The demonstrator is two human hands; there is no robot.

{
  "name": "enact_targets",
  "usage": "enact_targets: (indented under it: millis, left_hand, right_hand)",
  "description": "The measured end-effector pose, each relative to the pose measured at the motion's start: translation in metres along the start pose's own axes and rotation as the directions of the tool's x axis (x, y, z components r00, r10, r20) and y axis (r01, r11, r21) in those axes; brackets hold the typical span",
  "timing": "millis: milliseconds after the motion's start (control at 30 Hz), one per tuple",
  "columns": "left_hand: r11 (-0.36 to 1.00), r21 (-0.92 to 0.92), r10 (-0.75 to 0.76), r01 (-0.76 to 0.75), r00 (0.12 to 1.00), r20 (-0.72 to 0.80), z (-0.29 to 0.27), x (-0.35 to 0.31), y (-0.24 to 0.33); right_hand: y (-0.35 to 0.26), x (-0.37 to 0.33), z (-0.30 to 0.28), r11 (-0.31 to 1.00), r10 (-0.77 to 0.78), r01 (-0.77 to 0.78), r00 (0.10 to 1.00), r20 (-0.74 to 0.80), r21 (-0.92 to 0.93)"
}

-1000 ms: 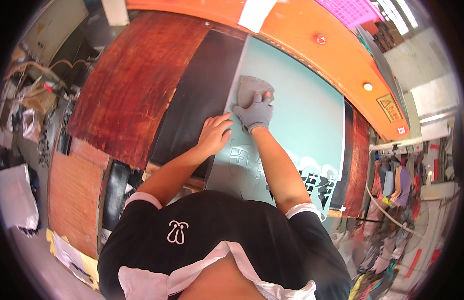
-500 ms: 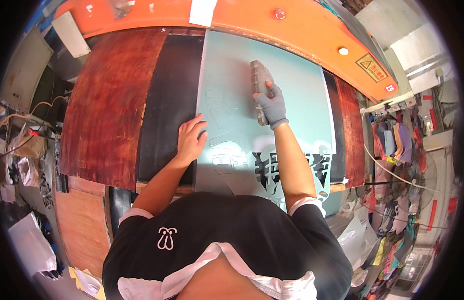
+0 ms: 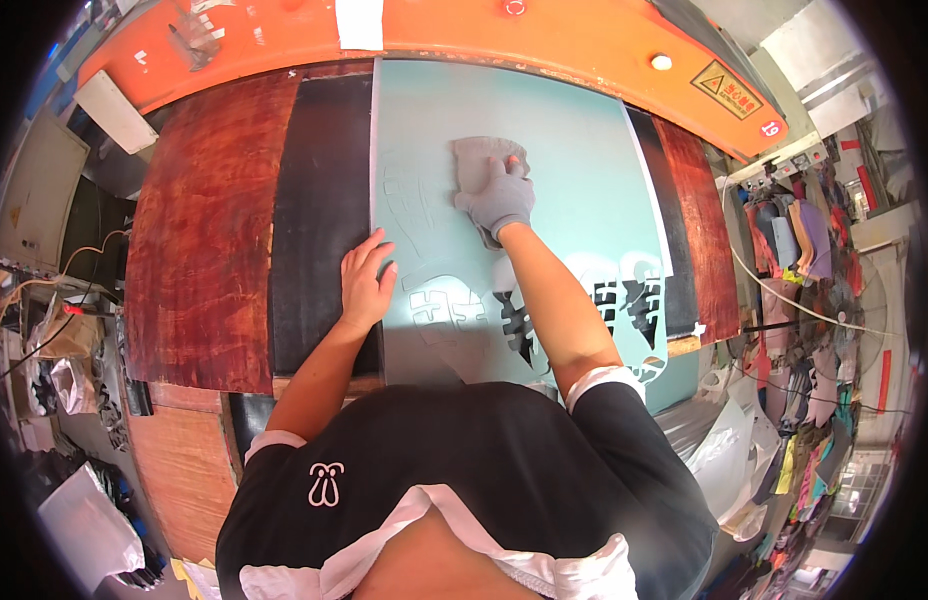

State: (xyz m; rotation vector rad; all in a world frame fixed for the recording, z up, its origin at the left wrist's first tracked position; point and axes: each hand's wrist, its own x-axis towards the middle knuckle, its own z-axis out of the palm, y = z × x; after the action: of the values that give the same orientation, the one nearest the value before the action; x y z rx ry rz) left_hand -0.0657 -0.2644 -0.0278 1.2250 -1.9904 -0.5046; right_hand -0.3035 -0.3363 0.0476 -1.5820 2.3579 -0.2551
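Observation:
A pale teal sheet lies over a black board in front of me. My right hand, in a grey glove with bare fingertips, grips a grey shoe-part-shaped cutting die. The die is broad side up, low over the middle of the sheet; whether it touches cannot be told. The hand covers its near part. My left hand is bare, fingers stretched out, resting at the sheet's left edge. Cut-out openings show black along the sheet's near right; cut outlines mark its near left.
An orange machine beam with a warning label spans the far side. Reddish-brown boards flank the black board. Dies and coloured pieces hang on a rack at the right. A loose cable loops beside it.
The cutting die has turned from standing on edge to broad side up, and moved slightly left with my right hand. My left hand remains at the sheet's edge. The whole view has shifted slightly.

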Motion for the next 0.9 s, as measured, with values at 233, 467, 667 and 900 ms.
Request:
enact_targets:
  millis: [233, 467, 667, 900]
  left_hand:
    - [1.000, -0.004, -0.008, 0.008, 1.000, 0.001, -0.001, 0.000, -0.001]
    - [1.000, 0.003, -0.001, 0.001, 1.000, 0.001, 0.000, 0.001, -0.001]
    - [1.000, 0.009, 0.008, -0.008, 1.000, -0.003, 0.000, 0.002, 0.000]
    - [1.000, -0.001, 0.001, -0.001, 1.000, -0.003, 0.000, 0.001, -0.001]
  right_hand:
    - [0.005, -0.005, -0.005, 0.991, 0.050, -0.055, 0.998, 0.038, 0.124]
    - [0.007, -0.007, 0.000, 0.997, 0.057, -0.055, 0.998, -0.034, 0.055]
    - [0.010, -0.007, 0.002, 0.997, 0.023, -0.020, 0.999, -0.044, 0.071]
    - [0.010, -0.009, 0.010, 0.999, -0.013, 0.016, 0.997, -0.070, 0.045]
